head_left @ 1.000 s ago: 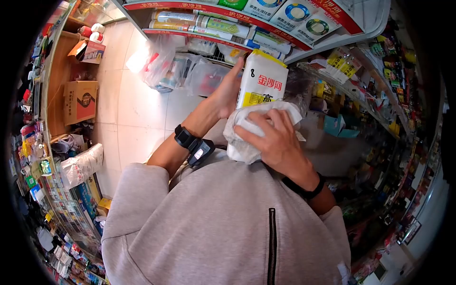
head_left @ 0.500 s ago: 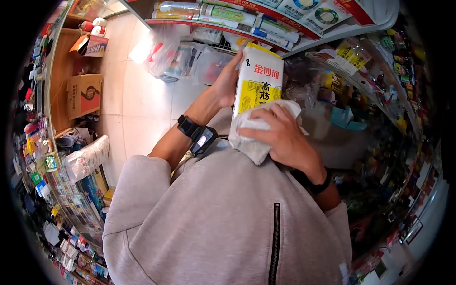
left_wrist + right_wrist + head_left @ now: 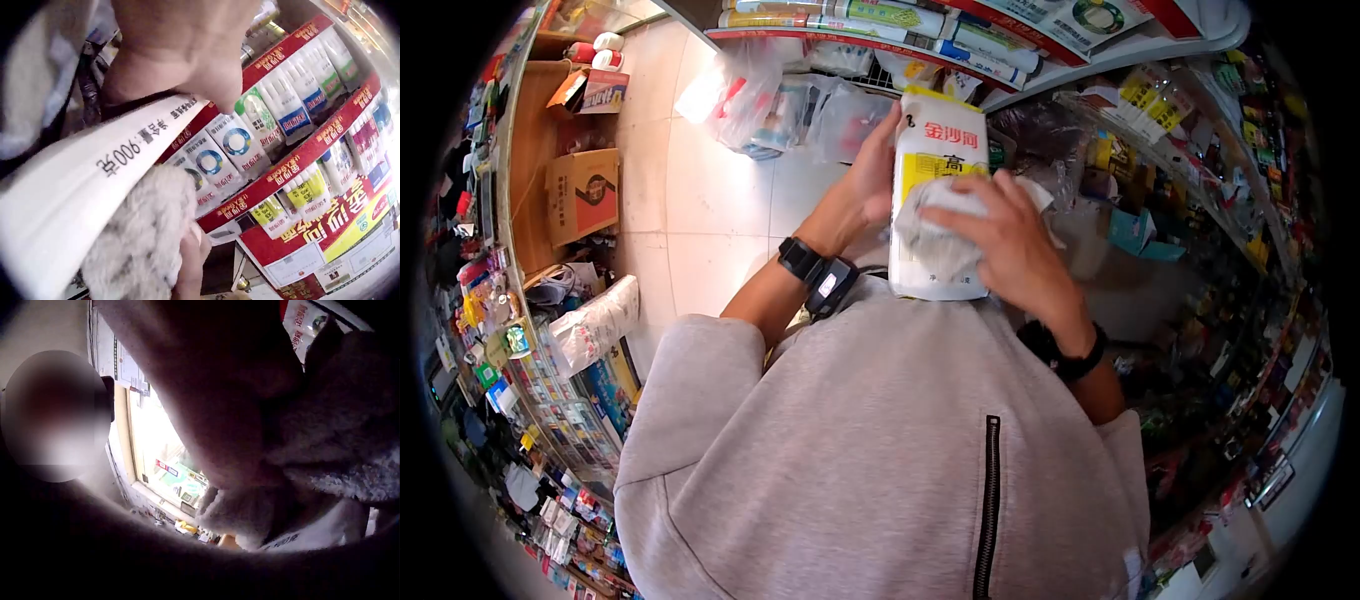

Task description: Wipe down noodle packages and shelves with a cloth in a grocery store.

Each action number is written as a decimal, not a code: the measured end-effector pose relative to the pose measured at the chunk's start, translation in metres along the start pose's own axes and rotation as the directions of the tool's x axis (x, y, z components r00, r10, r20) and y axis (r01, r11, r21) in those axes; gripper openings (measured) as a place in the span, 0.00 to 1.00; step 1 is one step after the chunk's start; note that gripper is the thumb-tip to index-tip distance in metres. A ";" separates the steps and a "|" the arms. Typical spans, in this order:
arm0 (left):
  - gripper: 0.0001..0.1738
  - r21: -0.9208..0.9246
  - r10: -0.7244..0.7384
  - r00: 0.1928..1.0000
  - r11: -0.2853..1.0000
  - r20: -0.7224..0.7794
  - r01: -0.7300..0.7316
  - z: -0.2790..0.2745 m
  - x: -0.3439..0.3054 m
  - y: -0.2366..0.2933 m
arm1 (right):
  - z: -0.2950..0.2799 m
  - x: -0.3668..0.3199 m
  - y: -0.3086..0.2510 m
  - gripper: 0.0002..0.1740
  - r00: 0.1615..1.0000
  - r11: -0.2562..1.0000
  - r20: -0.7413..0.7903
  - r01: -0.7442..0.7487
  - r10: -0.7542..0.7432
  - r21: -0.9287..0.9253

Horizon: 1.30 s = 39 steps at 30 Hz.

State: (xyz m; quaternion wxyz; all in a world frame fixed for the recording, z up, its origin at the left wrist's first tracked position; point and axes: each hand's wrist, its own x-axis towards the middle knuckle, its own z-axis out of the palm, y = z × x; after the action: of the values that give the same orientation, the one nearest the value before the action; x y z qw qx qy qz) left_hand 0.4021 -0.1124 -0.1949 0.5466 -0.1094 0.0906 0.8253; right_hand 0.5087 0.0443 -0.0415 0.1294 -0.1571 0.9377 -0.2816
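Observation:
A white and yellow packet point(image 3: 940, 278) with red lettering stands out in front of the chest in the head view. The left hand point(image 3: 870, 178) grips it along its left edge. Over its front, the right hand point(image 3: 1018, 238) holds a crumpled whitish cloth point(image 3: 945, 215) against the packet, fingers bent over the cloth. In the left wrist view, the packet's white side point(image 3: 119, 156) runs below the left hand point(image 3: 181, 50), with the fluffy cloth point(image 3: 147, 231) touching it. The right wrist view is dark, showing the right hand point(image 3: 219, 406) and the cloth point(image 3: 344, 419).
A shelf with red edging point(image 3: 840, 38) holds noodle packs at the top. Plastic bags point(image 3: 745, 100) lie on the tiled floor point(image 3: 690, 200). A cardboard box point(image 3: 584, 196) stands at the left, and crowded shelves curve along the right, near a teal box point(image 3: 1142, 235).
The cloth and right hand have moved across the packet, uncovering its lower end. The packet has shifted slightly left and stands more upright, still in the left hand.

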 end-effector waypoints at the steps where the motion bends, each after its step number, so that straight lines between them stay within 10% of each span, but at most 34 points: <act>1: 0.49 -0.065 0.026 0.999 0.998 -0.026 -0.028 -0.001 -0.005 -0.002 | -0.004 -0.001 -0.002 0.41 0.999 0.996 0.051 -0.019 0.015 0.084; 5: 0.49 -0.179 -0.011 0.999 0.984 -0.041 0.003 -0.022 -0.010 -0.001 | -0.004 -0.007 0.017 0.39 0.999 0.954 0.051 -0.031 0.016 0.299; 15: 0.44 -0.366 0.080 0.939 0.929 0.336 0.052 -0.021 0.006 -0.011 | 0.017 0.059 0.028 0.39 0.957 0.999 -0.288 -0.040 0.037 -0.006; 17: 0.43 -0.304 0.065 0.973 0.953 0.220 0.005 -0.015 0.011 -0.003 | 0.010 0.073 0.034 0.39 0.948 0.999 -0.317 -0.031 0.038 0.028; 21: 0.46 -0.019 0.188 0.982 0.982 0.008 -0.188 0.019 0.009 0.012 | -0.008 0.050 0.006 0.34 0.978 0.980 -0.090 0.183 -0.190 -0.078; 29: 0.48 0.061 0.261 0.965 0.964 -0.029 -0.259 0.030 -0.012 0.032 | -0.036 0.014 0.028 0.28 0.991 0.991 0.101 0.076 -0.087 0.106; 39: 0.46 0.200 0.115 0.993 0.973 0.008 -0.114 0.041 -0.021 0.000 | -0.031 0.076 0.076 0.38 0.801 0.968 -0.598 -0.154 0.005 -0.198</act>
State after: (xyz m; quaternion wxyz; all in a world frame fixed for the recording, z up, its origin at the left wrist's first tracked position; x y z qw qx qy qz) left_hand 0.4072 -0.1199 -0.1501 0.5061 -0.0501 0.1804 0.8419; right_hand 0.4120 0.0912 -0.0711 -0.1781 -0.0358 0.9635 -0.1969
